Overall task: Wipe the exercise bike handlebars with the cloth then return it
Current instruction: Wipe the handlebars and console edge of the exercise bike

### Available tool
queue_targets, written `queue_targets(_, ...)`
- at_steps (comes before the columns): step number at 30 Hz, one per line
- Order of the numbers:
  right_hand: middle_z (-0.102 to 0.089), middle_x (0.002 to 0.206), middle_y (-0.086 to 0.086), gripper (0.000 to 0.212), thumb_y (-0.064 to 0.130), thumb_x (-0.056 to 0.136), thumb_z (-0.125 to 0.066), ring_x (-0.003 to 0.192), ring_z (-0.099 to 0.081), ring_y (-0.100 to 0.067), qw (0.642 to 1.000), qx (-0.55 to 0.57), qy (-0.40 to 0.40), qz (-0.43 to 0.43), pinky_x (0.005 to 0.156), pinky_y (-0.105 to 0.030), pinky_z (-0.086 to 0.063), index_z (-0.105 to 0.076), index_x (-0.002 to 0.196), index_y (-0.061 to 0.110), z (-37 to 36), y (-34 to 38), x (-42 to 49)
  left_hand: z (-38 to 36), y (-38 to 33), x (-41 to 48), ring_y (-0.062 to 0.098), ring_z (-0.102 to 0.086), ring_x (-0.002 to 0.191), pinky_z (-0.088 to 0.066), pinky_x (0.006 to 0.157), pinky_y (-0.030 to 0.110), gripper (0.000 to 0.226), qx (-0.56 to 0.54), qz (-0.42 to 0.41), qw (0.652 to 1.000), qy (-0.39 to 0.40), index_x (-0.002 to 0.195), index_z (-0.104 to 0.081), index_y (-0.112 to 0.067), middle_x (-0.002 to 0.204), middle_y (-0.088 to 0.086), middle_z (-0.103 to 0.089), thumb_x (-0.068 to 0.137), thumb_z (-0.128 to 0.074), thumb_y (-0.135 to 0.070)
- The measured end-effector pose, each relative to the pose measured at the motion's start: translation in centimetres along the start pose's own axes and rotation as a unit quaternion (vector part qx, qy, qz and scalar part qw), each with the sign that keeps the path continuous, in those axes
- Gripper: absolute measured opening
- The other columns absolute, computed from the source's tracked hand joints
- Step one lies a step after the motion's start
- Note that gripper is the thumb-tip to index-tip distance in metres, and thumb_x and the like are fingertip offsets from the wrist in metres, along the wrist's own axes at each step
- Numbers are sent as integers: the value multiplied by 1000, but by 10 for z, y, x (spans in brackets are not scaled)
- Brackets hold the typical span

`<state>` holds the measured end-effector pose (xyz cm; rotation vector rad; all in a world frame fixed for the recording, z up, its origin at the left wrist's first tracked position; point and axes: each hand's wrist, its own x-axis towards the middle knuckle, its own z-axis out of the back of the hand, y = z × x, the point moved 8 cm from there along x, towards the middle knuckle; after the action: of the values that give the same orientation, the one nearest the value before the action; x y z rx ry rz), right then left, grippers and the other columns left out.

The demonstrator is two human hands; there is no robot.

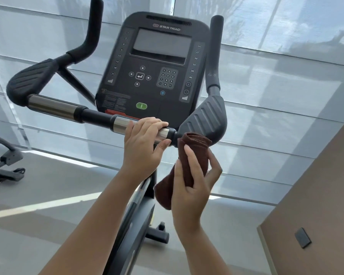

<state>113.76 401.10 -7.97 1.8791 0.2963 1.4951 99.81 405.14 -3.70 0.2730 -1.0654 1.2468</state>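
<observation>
HEAD CAMERA, looking down at an exercise bike in a bright gym: a person's left hand [143, 143] grips the black-and-brushed-steel tubular handlebar [54, 105] on its right-side steel sleeve. The fingers curl over the top and the thumb tucks beneath, just below the black Star Trac console [157, 62] with its dark screen. The right hand [195, 181] holds the dark brown rolled terry cloth [196, 142] upright, fingers wrapped round its middle and thumb on the far side. The cloth's upper end touches the underside of the ribbed grey elbow pad [205, 122] beside the bar joint, and its lower end hangs below the palm. Pale roller blinds [286, 66] fill the background, and part of another grey machine [4, 161] stands at far left. Wiping appears barely under way. To do it well, the cloth probably wants loosening so a broad face wraps the bar. It should then be drawn along the full length, pads and upright horns included, with the left hand steadying and shifting off the sleeve it covers.
</observation>
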Motion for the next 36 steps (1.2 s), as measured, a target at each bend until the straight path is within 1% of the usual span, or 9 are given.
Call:
queue_targets(4, -37, 129, -20, 29, 13, 87, -60, 124, -42, -26, 989, -84, 8, 120, 100, -24, -44, -61, 116, 18, 24, 12, 32, 1, -1, -1, 29, -53, 112, -32, 100, 48, 34, -4, -9, 1000, -19, 107, -63, -6, 110, 8, -65, 78, -59, -22)
queue_targets(7, -47, 125, -24, 28, 13, 85, -64, 115, -48, -35, 972, -206, 2, 115, 93, -37, -49, -65, 113, 15, 6, 13, 51, 1, 0, -1, 29, -53, 112, -30, 100, 46, 33, -8, -2, 1000, -22, 107, -63, -5, 110, 9, -65, 79, -59, -22)
queue_targets(10, -54, 123, -23, 32, 15, 83, -68, 104, -51, -38, 940, -307, 53, 139, 88, -37, -46, -65, 114, 21, -14, 13, 28, 0, 0, -2, 30, -53, 112, -32, 100, 49, 33, -4, -4, 1000, -19, 107, -64, -5, 111, 9, -65, 81, -59, -24)
queue_targets(13, -55, 121, -23, 33, 14, 80, -69, 106, -53, -37, 937, -290, 110, 158, 94, -35, -40, -65, 113, 19, -9, 12, 18, 1, -1, -1, 30, -53, 113, -34, 99, 53, 33, -7, -1, 1000, -12, 108, -63, -4, 112, 10, -65, 81, -59, -23)
queue_targets(17, -50, 123, -17, 29, 18, 83, -65, 115, -49, -27, 950, -193, 185, 163, 98, -39, -47, -66, 112, 18, 12, 16, 31, 2, -1, -3, 30, -52, 115, -33, 100, 57, 35, -3, 2, 1000, -1, 111, -62, -4, 114, 11, -64, 81, -57, -23)
queue_targets(23, -41, 127, -11, 29, 16, 86, -63, 120, -41, -20, 958, -173, 128, 188, 104, -34, -40, -63, 115, 14, 31, 12, 106, -3, -9, -3, 30, -42, 127, -24, 104, 61, 44, 29, 15, 999, 20, 115, -62, -11, 124, 8, -59, 86, -43, -38)
queue_targets(26, -47, 126, -13, 30, 13, 83, -66, 115, -46, -26, 950, -203, 195, 137, 102, -41, -42, -65, 113, 16, 14, -9, 144, -4, -21, 6, 31, -35, 132, -17, 104, 66, 43, 64, -8, 998, 19, 114, -64, -15, 130, 8, -56, 87, -41, -41)
queue_targets(31, -51, 120, -9, 24, 23, 82, -63, 105, -50, -24, 911, -215, 296, 189, 94, -22, -38, -69, 106, 22, 17, -20, 142, -15, -44, 39, 24, -36, 132, -8, 106, 50, 42, 13, -50, 997, 54, 117, -62, -16, 131, 3, -54, 87, -43, -38)
queue_targets(36, -51, 115, -2, 29, 22, 79, -64, 108, -46, 2, 925, -107, 334, 147, 95, -8, -36, -66, 106, 29, 31, -42, 178, -30, -53, 80, 22, -37, 131, -13, 105, 47, 40, 23, -93, 992, 83, 119, -60, -17, 132, 0, -54, 82, -55, -31)
